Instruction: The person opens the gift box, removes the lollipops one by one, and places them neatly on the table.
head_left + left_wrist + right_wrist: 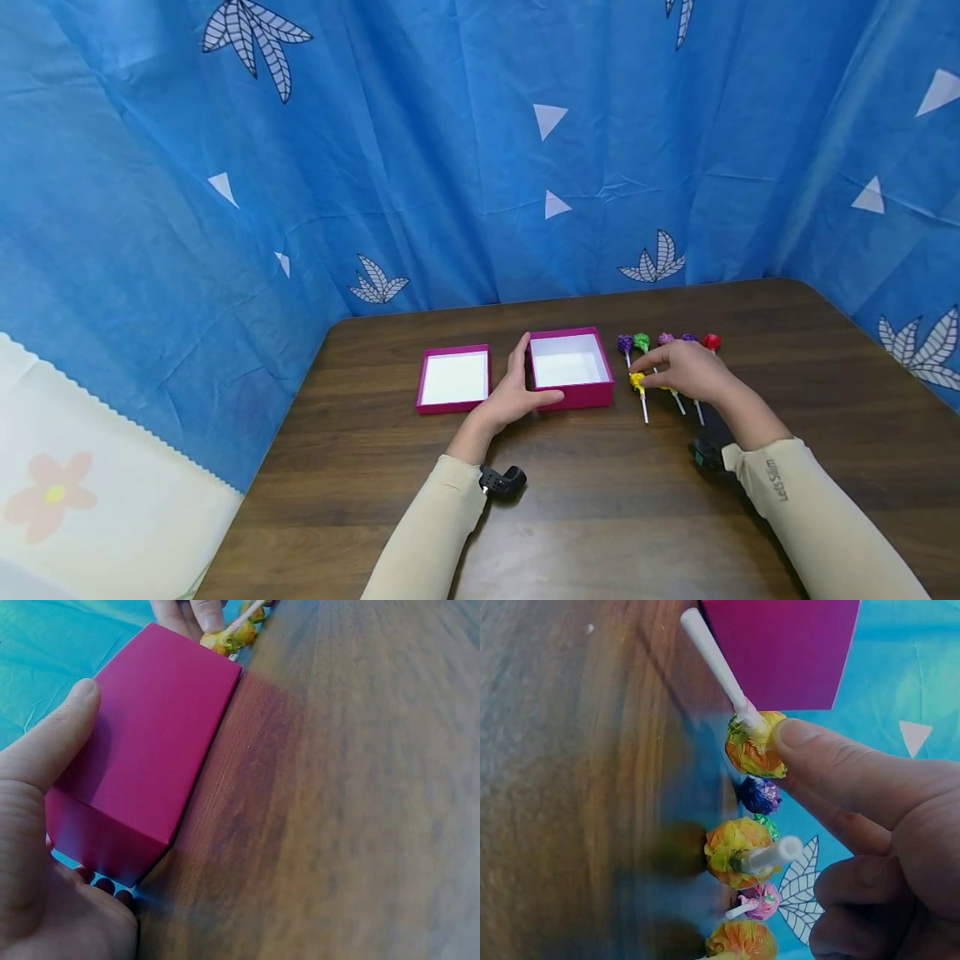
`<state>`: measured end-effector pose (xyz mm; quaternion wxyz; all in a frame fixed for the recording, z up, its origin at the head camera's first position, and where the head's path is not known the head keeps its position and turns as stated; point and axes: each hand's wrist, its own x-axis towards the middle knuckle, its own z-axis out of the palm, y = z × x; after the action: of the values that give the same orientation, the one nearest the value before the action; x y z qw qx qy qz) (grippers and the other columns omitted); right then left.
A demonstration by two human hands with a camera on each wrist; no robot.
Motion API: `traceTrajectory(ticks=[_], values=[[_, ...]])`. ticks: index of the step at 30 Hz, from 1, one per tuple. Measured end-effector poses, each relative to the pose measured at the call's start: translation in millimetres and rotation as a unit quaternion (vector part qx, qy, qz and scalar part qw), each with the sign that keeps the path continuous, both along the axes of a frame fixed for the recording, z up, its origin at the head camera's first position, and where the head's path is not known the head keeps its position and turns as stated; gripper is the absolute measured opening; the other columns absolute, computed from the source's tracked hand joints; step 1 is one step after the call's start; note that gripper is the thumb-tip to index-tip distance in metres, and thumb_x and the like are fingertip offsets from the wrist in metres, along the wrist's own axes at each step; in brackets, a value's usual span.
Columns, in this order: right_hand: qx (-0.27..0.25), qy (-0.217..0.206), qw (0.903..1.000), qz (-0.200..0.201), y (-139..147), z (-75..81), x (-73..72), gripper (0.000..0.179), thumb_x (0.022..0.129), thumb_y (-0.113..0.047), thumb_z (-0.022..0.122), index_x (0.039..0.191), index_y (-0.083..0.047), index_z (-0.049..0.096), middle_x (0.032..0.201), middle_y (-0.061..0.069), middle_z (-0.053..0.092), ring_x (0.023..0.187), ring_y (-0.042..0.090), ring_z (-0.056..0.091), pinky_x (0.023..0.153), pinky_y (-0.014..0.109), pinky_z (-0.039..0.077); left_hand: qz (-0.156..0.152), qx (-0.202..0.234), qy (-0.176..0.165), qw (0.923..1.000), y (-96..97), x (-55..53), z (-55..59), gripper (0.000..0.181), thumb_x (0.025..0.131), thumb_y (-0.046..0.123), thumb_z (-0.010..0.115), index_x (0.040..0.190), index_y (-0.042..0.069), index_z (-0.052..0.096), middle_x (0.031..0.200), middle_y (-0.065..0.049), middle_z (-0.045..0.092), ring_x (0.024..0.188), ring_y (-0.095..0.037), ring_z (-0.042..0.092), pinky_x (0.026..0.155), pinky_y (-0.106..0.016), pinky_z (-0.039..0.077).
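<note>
A magenta box (581,396) with a white inside stands open-topped on the table. My left hand (508,402) holds it at its left side, the thumb against the front wall and the other fingers reaching along the side. To the right of the box, my right hand (688,371) pinches a yellow-wrapped lollipop (754,746) by its head between thumb and fingers, its white stick pointing toward me. Another yellow lollipop (739,853) lies close beside it in the right wrist view, under the hand.
A matching magenta lid (450,408) lies left of the box, its white inside facing up. Behind my right hand are purple (626,342), green (641,342), pink (666,338) and red (712,342) lollipops. A blue curtain (480,167) hangs behind the wooden table (585,500).
</note>
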<state>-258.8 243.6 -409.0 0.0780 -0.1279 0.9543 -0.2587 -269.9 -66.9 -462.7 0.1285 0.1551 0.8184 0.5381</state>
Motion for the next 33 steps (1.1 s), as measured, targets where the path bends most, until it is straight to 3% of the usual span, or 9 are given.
traceTrajectory(ticks=[7, 15, 29, 33], values=[[-0.005, 0.010, 0.9999, 0.001, 3.8, -2.1, 3.9, 0.027, 0.088, -0.027, 0.077, 0.113, -0.017, 0.077, 0.117, 0.014, 0.074, 0.108, 0.033, 0.065, 0.079, 0.040, 0.054, -0.002, 0.001, -0.002, 1.0000, 0.5, 0.7, 0.6, 0.116, 0.079, 0.044, 0.082, 0.158, 0.043, -0.004, 0.169, -0.002, 0.004, 0.150, -0.032, 0.022, 0.119, -0.059, 0.031], [0.005, 0.015, 0.9999, -0.006, 3.6, -4.6, 3.9, 0.026, 0.088, -0.030, 0.077, 0.112, -0.019, 0.078, 0.116, 0.013, 0.074, 0.106, 0.032, 0.064, 0.075, 0.039, 0.049, -0.001, 0.004, 0.001, 1.0000, -0.6, 0.7, 1.5, 0.115, 0.078, 0.043, 0.082, 0.157, 0.045, -0.002, 0.168, -0.001, 0.006, 0.150, -0.030, 0.020, 0.118, -0.059, 0.032], [0.017, 0.021, 0.9996, -0.003, 1.1, -7.5, 4.0, 0.027, 0.089, -0.029, 0.076, 0.114, -0.020, 0.077, 0.120, 0.014, 0.072, 0.111, 0.037, 0.062, 0.084, 0.054, 0.049, -0.002, -0.001, 0.003, 1.0000, -0.4, -0.2, -1.0, 0.117, 0.079, 0.044, 0.082, 0.159, 0.042, -0.004, 0.169, -0.003, 0.005, 0.150, -0.032, 0.023, 0.118, -0.059, 0.032], [0.014, 0.023, 0.9996, -0.002, 1.0, -8.1, 4.1, 0.028, 0.088, -0.030, 0.076, 0.114, -0.021, 0.077, 0.120, 0.014, 0.072, 0.110, 0.035, 0.063, 0.083, 0.052, 0.051, -0.002, -0.001, 0.003, 1.0000, -0.9, -0.6, -1.3, 0.116, 0.079, 0.044, 0.082, 0.158, 0.044, -0.004, 0.169, -0.002, 0.005, 0.150, -0.032, 0.024, 0.118, -0.059, 0.032]])
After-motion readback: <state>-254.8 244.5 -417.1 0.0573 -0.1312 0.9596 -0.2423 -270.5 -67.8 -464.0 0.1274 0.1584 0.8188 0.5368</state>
